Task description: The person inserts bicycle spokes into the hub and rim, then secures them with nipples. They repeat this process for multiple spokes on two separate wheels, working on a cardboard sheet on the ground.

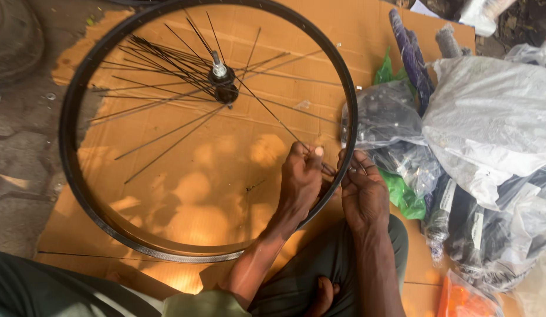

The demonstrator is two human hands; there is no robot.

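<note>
A black bicycle wheel rim [70,152] lies over a sheet of cardboard [355,29], with a hub [222,79] inside it and several thin loose spokes fanning out. My left hand [300,179] reaches inside the rim at its right side and pinches the outer end of one spoke [267,110] that runs from the hub. My right hand [362,191] is just outside the rim at the same spot, its fingers closed on the rim edge or a small part there; I cannot tell which.
Clear plastic bags [490,117] of dark bicycle parts pile up at the right, with green bags [405,196] and an orange one [463,299] among them. Bare dirt ground [20,135] lies to the left. My legs and a bare foot [323,296] are at the bottom.
</note>
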